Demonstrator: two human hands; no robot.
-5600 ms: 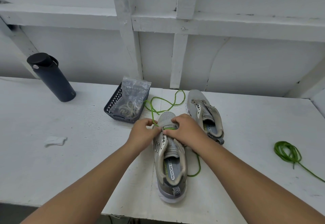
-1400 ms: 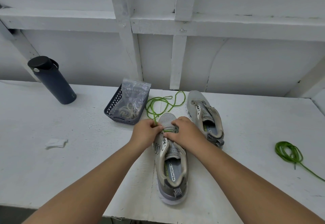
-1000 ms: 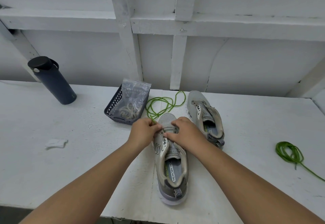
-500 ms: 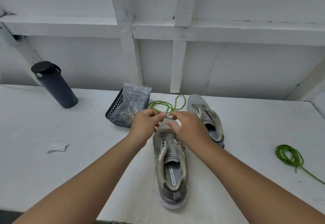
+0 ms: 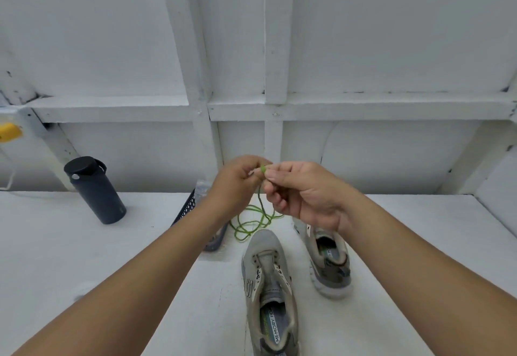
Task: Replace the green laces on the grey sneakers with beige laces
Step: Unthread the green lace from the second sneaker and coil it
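Observation:
Two grey sneakers lie on the white table, both without laces: the near sneaker (image 5: pixel 268 280) in the middle front and the far sneaker (image 5: pixel 327 260) to its right. A green lace (image 5: pixel 251 221) hangs from my hands and coils on the table beyond the near sneaker's toe. My left hand (image 5: pixel 235 187) and my right hand (image 5: pixel 302 190) are raised above the shoes, and both pinch the lace's upper end between thumb and fingertips. My left forearm hides most of the dark basket (image 5: pixel 187 210) with its plastic bag.
A dark blue bottle (image 5: pixel 93 189) stands at the back left of the table (image 5: pixel 84 257). A white framed wall rises right behind it. A yellow object (image 5: pixel 9 131) is fixed at the far left.
Both hands have lifted off the near sneaker and risen, drawing the green lace fully out of its eyelets. The camera has tilted upward, so the second green lace at right has left the view.

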